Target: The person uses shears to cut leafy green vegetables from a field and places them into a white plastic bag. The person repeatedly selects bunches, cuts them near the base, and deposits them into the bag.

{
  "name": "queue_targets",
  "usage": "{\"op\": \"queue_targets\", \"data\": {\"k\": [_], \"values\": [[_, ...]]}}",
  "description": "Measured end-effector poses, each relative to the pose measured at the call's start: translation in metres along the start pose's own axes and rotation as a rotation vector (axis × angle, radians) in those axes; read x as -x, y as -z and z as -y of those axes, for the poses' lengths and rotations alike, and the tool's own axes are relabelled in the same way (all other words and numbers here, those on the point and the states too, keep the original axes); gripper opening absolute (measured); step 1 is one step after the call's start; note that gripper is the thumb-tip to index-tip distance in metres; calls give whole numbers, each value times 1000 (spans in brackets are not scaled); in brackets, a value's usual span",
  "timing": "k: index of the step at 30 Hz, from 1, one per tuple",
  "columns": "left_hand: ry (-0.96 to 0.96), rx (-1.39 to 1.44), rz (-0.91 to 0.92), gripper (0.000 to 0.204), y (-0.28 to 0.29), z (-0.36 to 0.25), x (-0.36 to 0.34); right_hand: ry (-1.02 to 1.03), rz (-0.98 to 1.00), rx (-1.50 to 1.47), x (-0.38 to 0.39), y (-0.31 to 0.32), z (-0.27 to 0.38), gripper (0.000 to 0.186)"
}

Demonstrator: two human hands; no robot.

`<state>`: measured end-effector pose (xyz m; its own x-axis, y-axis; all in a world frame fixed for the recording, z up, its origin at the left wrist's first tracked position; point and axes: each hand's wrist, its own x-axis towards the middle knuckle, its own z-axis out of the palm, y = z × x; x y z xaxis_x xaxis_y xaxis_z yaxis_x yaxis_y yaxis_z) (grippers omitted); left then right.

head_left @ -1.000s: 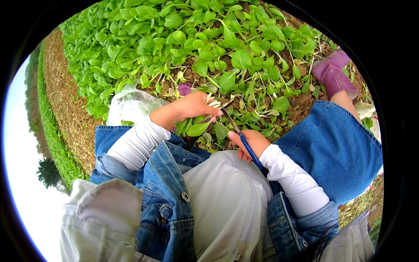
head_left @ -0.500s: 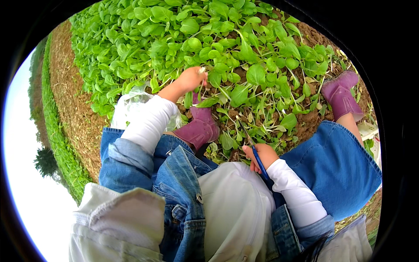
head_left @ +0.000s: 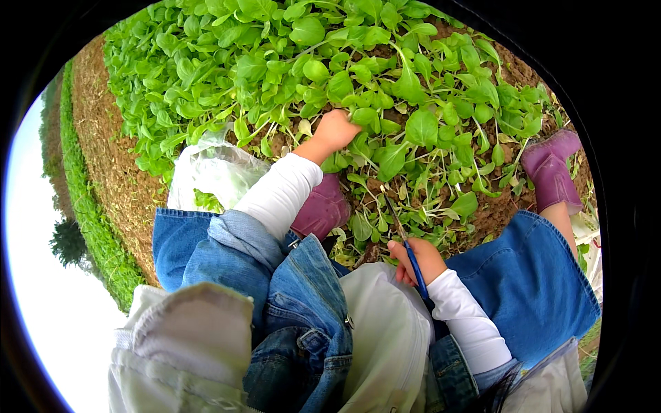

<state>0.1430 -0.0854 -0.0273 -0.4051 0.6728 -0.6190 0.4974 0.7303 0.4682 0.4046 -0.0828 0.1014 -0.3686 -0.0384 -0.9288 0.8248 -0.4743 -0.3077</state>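
My left hand (head_left: 336,131) reaches in among leafy green plants (head_left: 421,128). Its fingers are curled closed beside a broad leaf; what they hold, if anything, is hidden. Low at the middle, my right hand (head_left: 425,259) is closed around scissors with blue handles (head_left: 414,263). The narrow dark blades point up and away from me, over the low greens and soil.
Beside my left forearm lies a clear plastic bag (head_left: 213,165) with some green leaves showing in it. My purple boots (head_left: 549,168) stand apart on the brown soil (head_left: 506,186). Dense greens fill the far side, and a bare dirt strip (head_left: 110,151) runs along the left.
My left hand has moved right and slightly down into the leaves; a small pale bit at its fingers no longer shows. My right hand stays nearly in place with the scissors.
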Motion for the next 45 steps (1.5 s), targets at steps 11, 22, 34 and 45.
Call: {"op": "queue_targets", "data": {"k": [11,22,34,45], "values": [[-654,-987,-228,21,12,8,-12,2,-11,32,-3,-1,3,40],[-603,-801,-47,17,9,-11,-26,23,-25,59,-6,1,-4,41],[-519,-1408,268,24,12,-44,10,57,-20,67,-2,2,-5,40],[-497,-534,190,23,74,-53,112,249,-57,109,11,-4,-13,43]]}}
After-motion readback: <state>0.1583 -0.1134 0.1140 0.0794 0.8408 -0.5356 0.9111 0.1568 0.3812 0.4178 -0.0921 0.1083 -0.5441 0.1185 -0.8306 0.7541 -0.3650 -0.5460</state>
